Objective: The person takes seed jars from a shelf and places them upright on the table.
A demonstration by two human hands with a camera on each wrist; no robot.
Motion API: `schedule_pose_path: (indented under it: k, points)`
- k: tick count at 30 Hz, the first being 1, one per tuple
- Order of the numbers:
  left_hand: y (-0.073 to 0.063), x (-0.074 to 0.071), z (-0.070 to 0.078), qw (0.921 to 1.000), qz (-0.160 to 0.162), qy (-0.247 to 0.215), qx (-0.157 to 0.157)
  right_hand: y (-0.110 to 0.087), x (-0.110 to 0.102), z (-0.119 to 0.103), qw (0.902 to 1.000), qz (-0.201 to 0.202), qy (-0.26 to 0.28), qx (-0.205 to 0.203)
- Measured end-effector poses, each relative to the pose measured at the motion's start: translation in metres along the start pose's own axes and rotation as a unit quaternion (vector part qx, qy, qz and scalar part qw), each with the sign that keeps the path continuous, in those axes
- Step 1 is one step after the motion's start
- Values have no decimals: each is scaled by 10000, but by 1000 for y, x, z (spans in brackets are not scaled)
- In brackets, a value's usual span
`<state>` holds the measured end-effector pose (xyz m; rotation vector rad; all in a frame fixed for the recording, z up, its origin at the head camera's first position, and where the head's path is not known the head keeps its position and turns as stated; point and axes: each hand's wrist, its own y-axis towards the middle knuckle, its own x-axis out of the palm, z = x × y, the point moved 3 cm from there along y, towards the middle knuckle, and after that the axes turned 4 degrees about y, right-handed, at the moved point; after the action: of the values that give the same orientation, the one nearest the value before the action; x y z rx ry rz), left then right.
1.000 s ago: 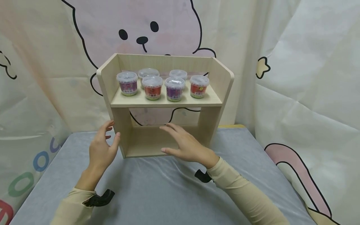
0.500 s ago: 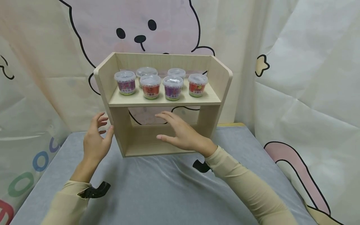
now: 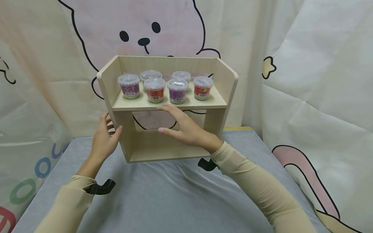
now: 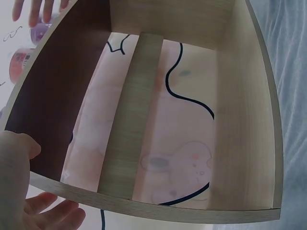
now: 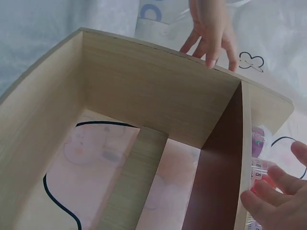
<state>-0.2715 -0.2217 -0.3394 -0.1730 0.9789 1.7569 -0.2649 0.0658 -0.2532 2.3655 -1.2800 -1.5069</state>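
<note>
The left arm (image 3: 65, 200) reaches forward, slanting up to the right, sleeved down to the wrist (image 3: 90, 166). The left grip (image 3: 102, 141) points away from the body, its fingers (image 3: 103, 119) loosely bent and its thumb (image 3: 117, 133) spread wide of them. The right arm (image 3: 256, 184), also sleeved, slants up to the left. The right grip (image 3: 189, 129) points leftward, fingers (image 3: 172, 111) nearly straight, thumb (image 3: 168, 131) apart below them. Both grips are well apart.

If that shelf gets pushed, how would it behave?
Probably stiff, since the shelf looks wooden. It would likely slide rather than roll, as its base looks flat. The cups might slip off, since no front lip shows.
</note>
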Motion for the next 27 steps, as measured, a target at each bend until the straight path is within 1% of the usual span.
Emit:
schedule_pose_path:
  k: [4, 7, 13, 16, 21, 23, 27]
  points:
    - [6, 3, -3, 9999, -139, -56, -22, 5, -5, 0, 9993, 150, 322, 144]
    - [10, 6, -5, 9995, -293, -51, 37, 9, -7, 2, 9977, 242, 556, 310]
    - [13, 8, -11, 9989, -431, 119, 152, 19, -7, -2, 9908, 335, 1204, 520]
    - [13, 8, -12, 9984, -513, 148, 165, 24, -6, -5, 9861, 425, 1488, 609]
    - [13, 10, -13, 9980, -587, 125, 184, 31, -6, -8, 9766, 767, 1853, 771]
    - [13, 10, -13, 9979, -602, 105, 203, 34, -6, -7, 9713, 909, 2006, 898]
    - [14, 10, -13, 9977, -642, 91, 199, 40, -6, -4, 9607, 1035, 2249, 1255]
